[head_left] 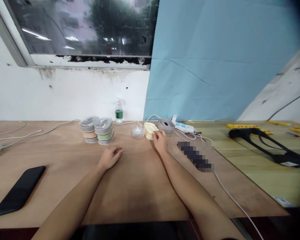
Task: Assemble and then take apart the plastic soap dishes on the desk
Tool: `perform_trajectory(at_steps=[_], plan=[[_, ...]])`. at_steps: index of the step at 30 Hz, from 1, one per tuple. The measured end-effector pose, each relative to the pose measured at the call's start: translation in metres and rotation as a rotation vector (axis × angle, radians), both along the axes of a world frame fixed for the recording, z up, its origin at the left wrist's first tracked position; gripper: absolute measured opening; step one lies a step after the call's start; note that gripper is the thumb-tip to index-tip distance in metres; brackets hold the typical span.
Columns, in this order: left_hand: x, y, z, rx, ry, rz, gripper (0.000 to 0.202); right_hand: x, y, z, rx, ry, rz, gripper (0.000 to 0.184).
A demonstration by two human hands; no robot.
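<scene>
lightly, right hand (pixel 160 141) on cream plastic piece (pixel 150 130), left hand (pixel 110 157) resting

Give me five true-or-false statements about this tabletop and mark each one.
1. The right hand touches a pale yellow moulded piece. True.
2. The left hand grips the black smartphone. False: it rests empty on the wooden table, apart from the smartphone.
3. Two stacks of round containers with grey lids stand side by side. True.
4. A clear round dish sits on top of one stack. False: the dish stands on the table beside the pale yellow moulded piece.
5. A plastic bottle with a green label stands upright. True.
</scene>
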State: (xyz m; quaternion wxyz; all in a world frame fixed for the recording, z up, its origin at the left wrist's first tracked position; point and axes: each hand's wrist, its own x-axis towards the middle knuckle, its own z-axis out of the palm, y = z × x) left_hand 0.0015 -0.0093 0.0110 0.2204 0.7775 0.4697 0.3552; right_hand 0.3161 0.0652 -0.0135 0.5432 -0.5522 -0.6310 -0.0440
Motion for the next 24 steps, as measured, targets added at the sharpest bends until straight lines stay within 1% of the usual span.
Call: perform_trajectory(at_steps=[5, 9, 13, 16, 24], plan=[[-0.001, 0.0, -0.001, 0.009, 0.009, -0.007, 0.034, 0.0, 0.001, -0.001, -0.018, -0.067, -0.022, 0.023], [-0.002, 0.001, -0.002, 0.023, 0.001, -0.006, 0.035, -0.002, -0.001, -0.002, -0.038, -0.066, -0.018, 0.024], [-0.001, 0.001, -0.002, 0.09, -0.03, 0.045, 0.042, -0.003, -0.003, 0.0, -0.034, -0.064, 0.004, 0.026], [-0.001, 0.001, -0.001, 0.147, -0.037, 0.068, 0.042, -0.004, -0.004, 0.001, -0.043, -0.062, 0.021, 0.027], [-0.001, 0.002, -0.004, 0.201, 0.004, 0.056, 0.038, -0.011, -0.01, 0.006, -0.082, -0.086, 0.029, 0.029]])
